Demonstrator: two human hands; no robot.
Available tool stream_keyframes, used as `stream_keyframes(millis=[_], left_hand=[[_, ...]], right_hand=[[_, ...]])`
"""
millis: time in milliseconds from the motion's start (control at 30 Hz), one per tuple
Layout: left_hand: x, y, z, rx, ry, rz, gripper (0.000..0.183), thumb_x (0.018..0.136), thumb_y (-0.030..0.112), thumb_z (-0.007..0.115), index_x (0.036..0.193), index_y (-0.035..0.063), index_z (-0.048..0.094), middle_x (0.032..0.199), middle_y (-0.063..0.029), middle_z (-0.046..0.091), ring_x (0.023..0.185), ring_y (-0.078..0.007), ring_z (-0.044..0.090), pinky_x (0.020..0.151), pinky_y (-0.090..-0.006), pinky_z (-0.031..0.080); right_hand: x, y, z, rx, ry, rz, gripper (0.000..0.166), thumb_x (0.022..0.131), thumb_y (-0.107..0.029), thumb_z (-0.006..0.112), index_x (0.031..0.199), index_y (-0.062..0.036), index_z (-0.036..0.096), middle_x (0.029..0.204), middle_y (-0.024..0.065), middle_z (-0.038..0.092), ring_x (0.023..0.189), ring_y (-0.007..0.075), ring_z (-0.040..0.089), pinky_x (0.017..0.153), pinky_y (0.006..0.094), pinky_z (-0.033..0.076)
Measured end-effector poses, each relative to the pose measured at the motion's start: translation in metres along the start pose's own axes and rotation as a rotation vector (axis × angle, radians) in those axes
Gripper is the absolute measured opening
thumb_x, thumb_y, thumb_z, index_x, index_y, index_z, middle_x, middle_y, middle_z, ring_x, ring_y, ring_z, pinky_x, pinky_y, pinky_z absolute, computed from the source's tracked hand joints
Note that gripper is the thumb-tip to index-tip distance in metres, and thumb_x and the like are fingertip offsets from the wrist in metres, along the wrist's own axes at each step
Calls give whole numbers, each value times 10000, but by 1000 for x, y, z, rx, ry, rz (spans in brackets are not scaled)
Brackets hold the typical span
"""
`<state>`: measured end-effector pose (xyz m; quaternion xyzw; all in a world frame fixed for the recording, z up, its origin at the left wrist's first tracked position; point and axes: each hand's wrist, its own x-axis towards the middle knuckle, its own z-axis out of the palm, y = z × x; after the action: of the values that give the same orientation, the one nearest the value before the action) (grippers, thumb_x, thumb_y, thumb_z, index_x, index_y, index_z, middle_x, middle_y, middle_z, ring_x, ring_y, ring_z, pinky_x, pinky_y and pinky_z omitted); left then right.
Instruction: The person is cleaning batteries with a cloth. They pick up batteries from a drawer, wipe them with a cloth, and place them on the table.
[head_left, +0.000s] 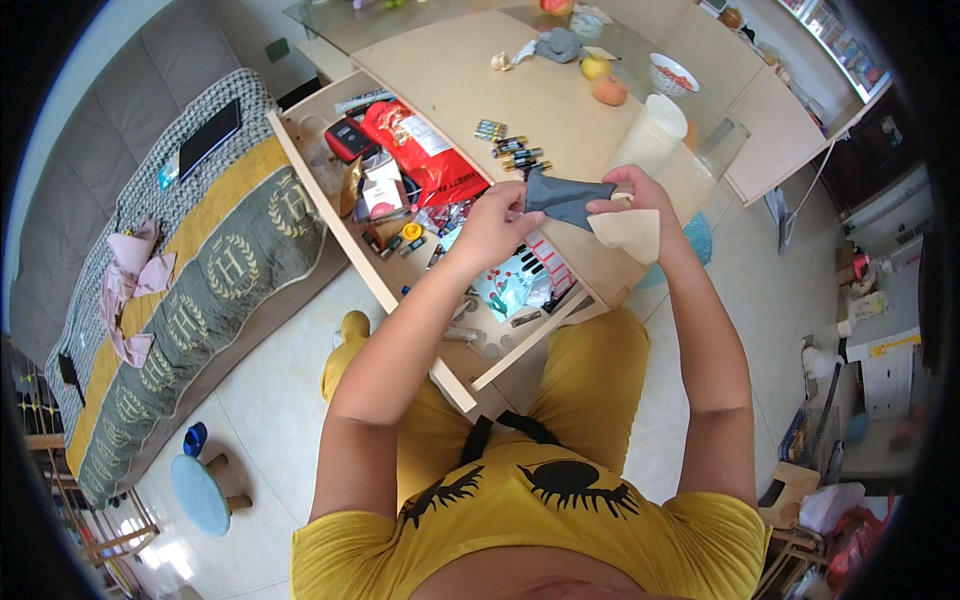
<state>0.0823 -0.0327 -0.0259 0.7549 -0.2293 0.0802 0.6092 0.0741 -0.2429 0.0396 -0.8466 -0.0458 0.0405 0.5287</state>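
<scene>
Both hands hold a dark grey piece of cloth (568, 199) stretched between them, above the front edge of the table. My left hand (499, 221) pinches its left end between thumb and fingers. At the other end, my right hand (637, 196) grips the cloth together with a cream paper towel sheet (630, 234) that hangs below the fingers. Under my left forearm an open wooden drawer (352, 251) is filled with loose items, among them a red snack bag (424, 154), a red-and-black case (350, 140), a yellow round piece (412, 231) and a light-blue patterned packet (506, 289).
Several batteries (517, 155) lie on the table (442, 67) beyond my left hand. A paper towel roll (652, 131) stands behind my right hand. Farther back are fruit (609, 89), a patterned bowl (673, 76) and garlic (501, 61). At left are a sofa (187, 300) and a blue-topped stool (199, 495).
</scene>
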Motion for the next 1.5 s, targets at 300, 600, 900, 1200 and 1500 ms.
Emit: stream_keyframes(millis=[300,600,900,1200,1500], left_hand=[[38,-10,13,-237,-148,-564,177,862,137,535,712,48,505,681,-34,572,567,-100,540,514,-220,445],[52,-17,24,-81,-76,-562,171,865,137,524,938,-12,563,715,-55,612,519,-97,559,423,-230,432],[40,-11,33,24,-32,-364,526,713,250,706,1136,16,499,846,-94,615,693,-153,584,621,-260,470],[56,21,44,432,23,-151,426,747,374,601,1059,84,586,986,-150,558,915,-294,565,767,-375,468],[95,-8,35,253,87,-264,346,844,324,523,822,-9,617,662,-184,595,632,-305,594,623,-384,454]], right_hand=[[28,0,-15,-331,123,-269,123,723,-102,655,765,-14,579,762,89,592,655,146,569,561,287,448],[56,-17,-29,-518,-21,-221,63,678,-77,630,700,-47,579,749,80,600,678,167,559,584,278,440],[95,-3,-28,-73,-54,-242,222,644,-238,678,748,-49,628,696,87,625,604,171,566,585,299,464],[93,9,-27,-14,12,-380,239,698,-228,657,815,-22,629,753,102,635,670,172,592,615,294,472],[-6,6,-20,-41,203,-211,234,768,-193,622,943,-38,617,770,110,637,679,150,605,647,291,484]])
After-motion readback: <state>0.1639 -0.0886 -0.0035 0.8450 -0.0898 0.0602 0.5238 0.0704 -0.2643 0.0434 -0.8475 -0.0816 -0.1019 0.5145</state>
